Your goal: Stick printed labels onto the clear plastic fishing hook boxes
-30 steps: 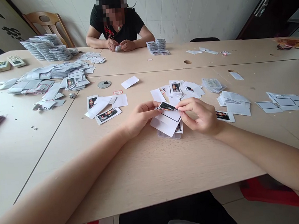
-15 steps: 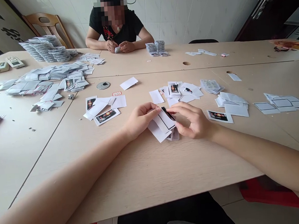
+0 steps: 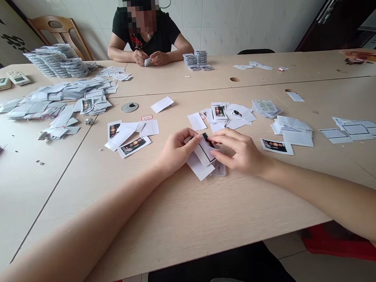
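Observation:
In the middle of the head view my left hand pinches a white card with a black border line and a dark printed patch. My right hand has thumb and fingers closed on the card's right edge, at the dark part. Beneath it lies a plain white slip, and a clear plastic piece shows under my right thumb. Just beyond my hands is a loose pile of white and printed cards. A dark printed card lies right of my right hand.
Across the table a person in black handles a small pale object. Tall stacks of clear packs and a heap of white slips occupy the far left. More slips lie to the right, near bordered cards.
My right thumb and fingers have shifted slightly left over the card, and the dark patch is folded or covered more. More of the clear plastic piece shows. My left hand has barely moved.

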Demonstrator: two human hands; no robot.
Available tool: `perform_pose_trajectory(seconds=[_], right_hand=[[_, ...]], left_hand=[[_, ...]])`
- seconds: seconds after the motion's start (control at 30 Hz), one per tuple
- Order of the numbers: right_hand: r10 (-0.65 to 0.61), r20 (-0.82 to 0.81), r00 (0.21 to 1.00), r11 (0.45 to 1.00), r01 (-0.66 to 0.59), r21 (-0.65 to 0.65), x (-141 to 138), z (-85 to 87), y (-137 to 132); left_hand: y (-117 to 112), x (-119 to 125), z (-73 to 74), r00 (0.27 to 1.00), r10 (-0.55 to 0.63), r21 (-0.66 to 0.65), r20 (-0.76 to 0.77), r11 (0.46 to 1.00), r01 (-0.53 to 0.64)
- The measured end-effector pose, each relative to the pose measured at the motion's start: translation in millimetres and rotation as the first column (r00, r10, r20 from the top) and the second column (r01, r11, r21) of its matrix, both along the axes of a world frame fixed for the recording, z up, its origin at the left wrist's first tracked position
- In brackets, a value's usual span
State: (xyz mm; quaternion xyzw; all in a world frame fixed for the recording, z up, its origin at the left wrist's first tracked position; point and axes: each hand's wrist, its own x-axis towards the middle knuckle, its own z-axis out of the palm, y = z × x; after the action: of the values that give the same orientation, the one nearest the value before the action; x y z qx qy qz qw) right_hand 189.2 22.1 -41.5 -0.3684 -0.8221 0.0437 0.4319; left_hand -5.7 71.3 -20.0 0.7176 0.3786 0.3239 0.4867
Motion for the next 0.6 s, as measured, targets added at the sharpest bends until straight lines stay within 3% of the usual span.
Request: perform_pose_trajectory(seconds=[0.17, 0.4, 0.6], right_hand=[[-0.06, -0.041, 0.997, 0.998, 0.062, 0.028, 1, 1.9, 0], [-0.131, -0.206, 0.97, 0.972, 0.084, -0.222, 2, 4.0, 3], [-0.159, -0.364, 0.918, 0.929, 0.014, -0.37, 9, 3.1, 10]], left_hand=[[-2, 0, 2.5, 1.0, -0.004, -0.049, 0.018, 0.999, 0.005], [-2, 2, 0.2, 0.99, 0.031, -0.163, 0.14, 0.987, -0.008], [1, 1, -1.4, 1.0, -0.013, -0.095, 0.022, 0.995, 0.015]])
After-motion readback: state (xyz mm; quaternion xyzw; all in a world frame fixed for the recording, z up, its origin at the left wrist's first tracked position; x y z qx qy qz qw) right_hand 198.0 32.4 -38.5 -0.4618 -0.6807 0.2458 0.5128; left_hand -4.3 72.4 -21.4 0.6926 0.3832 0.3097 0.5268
